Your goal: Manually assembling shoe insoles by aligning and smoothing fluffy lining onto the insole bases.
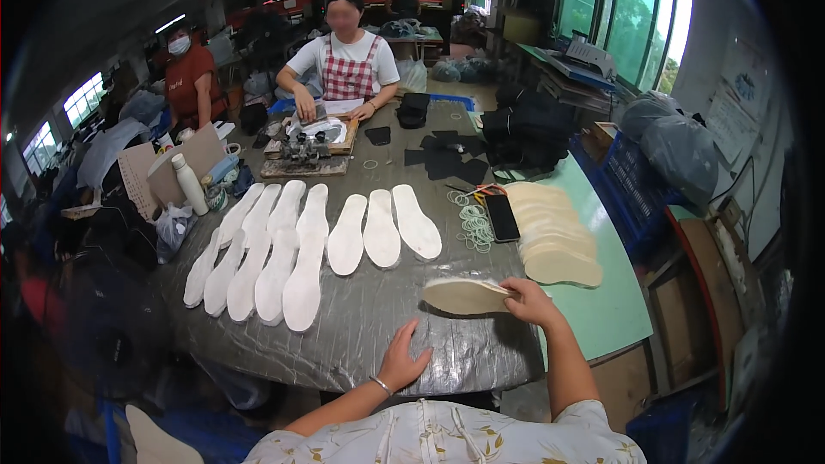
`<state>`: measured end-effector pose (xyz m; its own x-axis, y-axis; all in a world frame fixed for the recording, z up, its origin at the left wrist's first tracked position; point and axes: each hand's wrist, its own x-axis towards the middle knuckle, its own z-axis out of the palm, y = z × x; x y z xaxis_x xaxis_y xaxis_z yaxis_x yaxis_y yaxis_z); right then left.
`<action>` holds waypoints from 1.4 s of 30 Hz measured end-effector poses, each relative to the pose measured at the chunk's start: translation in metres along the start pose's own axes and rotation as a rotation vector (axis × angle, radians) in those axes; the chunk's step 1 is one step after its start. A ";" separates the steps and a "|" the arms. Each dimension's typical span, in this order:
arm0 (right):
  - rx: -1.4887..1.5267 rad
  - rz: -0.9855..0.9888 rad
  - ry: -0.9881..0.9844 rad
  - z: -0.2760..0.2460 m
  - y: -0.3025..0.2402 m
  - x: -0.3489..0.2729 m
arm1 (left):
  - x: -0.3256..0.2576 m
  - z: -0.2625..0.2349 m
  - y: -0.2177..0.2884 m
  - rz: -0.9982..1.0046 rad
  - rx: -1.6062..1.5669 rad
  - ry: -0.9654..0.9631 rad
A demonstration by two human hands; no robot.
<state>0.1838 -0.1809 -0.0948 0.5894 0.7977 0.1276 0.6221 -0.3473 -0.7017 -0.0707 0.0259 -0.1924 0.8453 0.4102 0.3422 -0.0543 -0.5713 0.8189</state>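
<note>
My right hand pinches one end of a cream insole, tilted over the dark table near its front right. To its left, my left hand rests by the near edge, empty, fingers spread. Beyond the hands, white insoles lie in rows, several overlapping at the left and three apart in the middle. A fanned stack of cream insoles sits on the green board at the right.
A black phone, pale green rubber bands and orange-handled pliers lie beside the stack. Black fabric pieces are farther back. Across the table, a person in a checked apron works at a small metal device. A white bottle stands left.
</note>
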 end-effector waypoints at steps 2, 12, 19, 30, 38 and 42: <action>-0.137 -0.053 0.018 0.008 0.003 0.000 | -0.001 -0.002 0.003 0.002 -0.017 0.008; -0.344 -0.125 0.105 0.027 0.000 -0.010 | -0.003 -0.004 0.003 0.037 0.006 0.020; -0.394 -0.115 0.115 0.032 -0.013 -0.012 | -0.004 -0.005 0.002 0.015 -0.009 0.026; -0.319 -0.161 0.168 0.042 -0.009 -0.009 | -0.002 -0.004 0.001 0.004 -0.032 0.032; -0.288 -0.162 0.226 0.027 -0.004 -0.017 | -0.003 -0.005 0.002 -0.004 -0.041 0.034; -0.246 -0.104 0.292 0.018 0.006 -0.029 | -0.004 -0.004 -0.001 -0.023 -0.032 0.024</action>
<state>0.1617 -0.1973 -0.1153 0.6165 0.6735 0.4080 0.7701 -0.4079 -0.4904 -0.0758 0.0279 -0.1928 0.8337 0.4400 0.3336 -0.0524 -0.5384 0.8411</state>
